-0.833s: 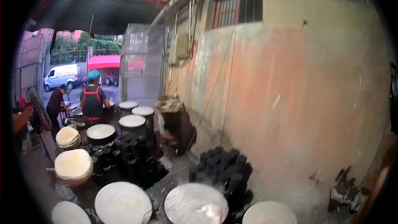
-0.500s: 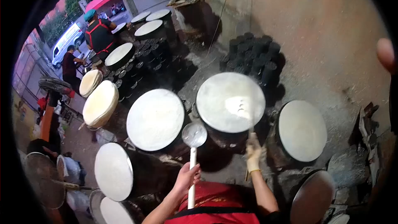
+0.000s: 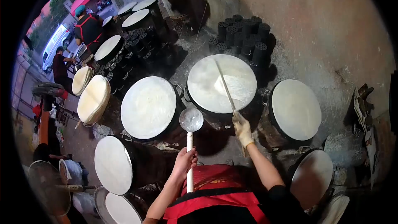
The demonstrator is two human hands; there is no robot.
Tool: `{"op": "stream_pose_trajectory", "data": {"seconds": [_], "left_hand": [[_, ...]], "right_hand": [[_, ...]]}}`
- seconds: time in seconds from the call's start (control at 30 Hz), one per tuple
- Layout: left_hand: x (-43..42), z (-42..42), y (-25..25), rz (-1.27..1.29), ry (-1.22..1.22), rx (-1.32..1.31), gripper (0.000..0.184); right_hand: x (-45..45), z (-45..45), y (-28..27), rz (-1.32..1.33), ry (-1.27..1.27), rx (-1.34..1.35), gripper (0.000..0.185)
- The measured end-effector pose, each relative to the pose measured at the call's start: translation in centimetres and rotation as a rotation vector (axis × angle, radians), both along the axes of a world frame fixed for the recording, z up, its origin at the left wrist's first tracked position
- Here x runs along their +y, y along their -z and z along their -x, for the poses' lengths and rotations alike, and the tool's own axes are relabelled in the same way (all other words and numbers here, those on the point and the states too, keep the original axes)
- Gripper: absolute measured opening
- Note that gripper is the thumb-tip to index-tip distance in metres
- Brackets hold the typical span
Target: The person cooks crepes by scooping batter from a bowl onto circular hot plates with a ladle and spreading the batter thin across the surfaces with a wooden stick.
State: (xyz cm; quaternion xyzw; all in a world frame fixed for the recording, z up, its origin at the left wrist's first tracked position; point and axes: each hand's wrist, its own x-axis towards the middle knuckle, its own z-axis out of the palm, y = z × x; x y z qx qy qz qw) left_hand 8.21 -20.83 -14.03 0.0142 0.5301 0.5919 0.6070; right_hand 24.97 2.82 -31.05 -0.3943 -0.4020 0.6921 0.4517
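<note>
My left hand (image 3: pixel 185 161) is closed round the white handle of a ladle (image 3: pixel 191 120), its metal bowl up between two round griddles. My right hand (image 3: pixel 243 130), in a pale glove, grips a long flat spreading stick (image 3: pixel 224 82). The stick lies slantwise across the back griddle (image 3: pixel 202 76), its far end near the top rim. A wet white patch of batter (image 3: pixel 240 88) shows beside the stick on a thin pale layer. To the left, another griddle (image 3: pixel 148 108) bears a pale sheet. A pale-topped griddle (image 3: pixel 296 110) stands to the right.
More griddles (image 3: pixel 113 165) stand around me, a darker one (image 3: pixel 313 178) low right. Black coal briquettes (image 3: pixel 240 39) are piled behind by the wall. Stacked round pale sheets (image 3: pixel 93 99) rest at left. Two people (image 3: pixel 89 31) work farther back. Baskets (image 3: pixel 47 186) stand low left.
The spreading stick has swung left across the griddle, and the wet patch looks broader and smoother. My left hand keeps hold of the ladle. The whole view has shifted.
</note>
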Motion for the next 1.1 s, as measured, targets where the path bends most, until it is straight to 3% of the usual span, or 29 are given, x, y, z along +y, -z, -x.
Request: {"op": "stream_pose_trajectory", "data": {"seconds": [0.07,0.13,0.17,0.23,0.3,0.33,0.4,0.5,0.53,0.6,0.63,0.67,0.73,0.77,0.83,0.9,0.93,0.97,1.07,1.1], "left_hand": [[-0.1,0.1,0.1,0.015,0.016,0.009,0.017],[0.2,0.2,-0.2,0.001,0.052,0.025,0.014],[0.5,0.6,0.2,-0.005,0.079,0.045,0.012],[1.8,1.7,0.9,0.042,0.136,0.104,0.013],[4.3,3.2,1.2,0.026,0.224,0.194,0.018],[5.7,4.0,1.2,0.003,0.307,0.399,0.018],[9.5,5.2,3.0,-0.036,0.236,0.334,0.018],[15.0,5.0,5.3,0.009,0.185,0.462,0.010],[16.8,4.7,6.4,0.040,0.186,0.552,0.009],[19.0,3.7,9.7,0.113,0.230,0.617,0.010],[18.9,1.7,7.7,0.006,0.146,0.555,0.011],[19.5,0.5,7.5,0.055,0.092,0.526,0.011],[20.4,0.4,9.3,0.079,0.072,0.348,0.011],[20.8,3.7,11.4,0.118,0.199,0.369,0.012],[18.2,7.1,7.1,0.029,0.222,-0.031,0.013],[14.9,7.7,-0.9,-0.189,0.173,-0.597,0.013],[13.2,8.5,-0.9,-0.271,0.224,-0.763,0.013],[12.4,8.8,-1.7,-0.220,0.235,-0.732,0.013],[11.1,11.7,-1.0,-0.043,0.312,-0.747,0.014],[10.7,11.8,-1.5,0.026,0.297,-0.690,0.016]], "right_hand": [[1.3,-0.4,-2.8,-0.280,-0.063,-0.462,0.039],[4.6,-0.4,1.5,-0.284,0.172,-0.341,0.038],[4.3,-1.2,0.4,0.070,0.071,-0.090,0.036],[1.8,-2.7,-1.8,0.211,-0.117,-0.008,0.035],[-2.7,-4.2,-2.6,-0.166,-0.207,-0.319,0.036],[-5.2,-4.9,-3.3,-0.075,-0.163,-0.249,0.036],[-7.1,-6.3,-4.4,0.017,-0.019,-0.110,0.035],[-7.3,-5.2,-2.2,0.186,0.320,0.200,0.033],[-7.4,-4.2,-1.6,0.420,0.383,0.344,0.034],[-9.1,-1.8,1.8,0.051,0.252,-0.019,0.034],[-10.0,-0.8,3.0,-0.121,0.208,-0.184,0.034],[-10.4,0.3,3.2,-0.254,0.172,-0.340,0.035],[-9.4,1.9,2.6,-0.369,0.108,-0.503,0.037],[-8.6,2.1,2.0,-0.280,0.046,-0.480,0.038],[-8.6,0.8,-2.8,0.270,-0.088,-0.182,0.037],[-6.4,-0.5,-6.3,0.006,0.064,0.053,0.037],[-5.5,-1.0,-4.8,0.085,0.144,0.067,0.043],[-4.6,-1.4,-3.4,0.162,0.228,0.083,0.049],[-9.2,0.6,-0.5,-0.593,0.155,-0.530,0.031],[-10.9,0.8,-2.9,-0.588,-0.042,-0.729,0.034]]}}
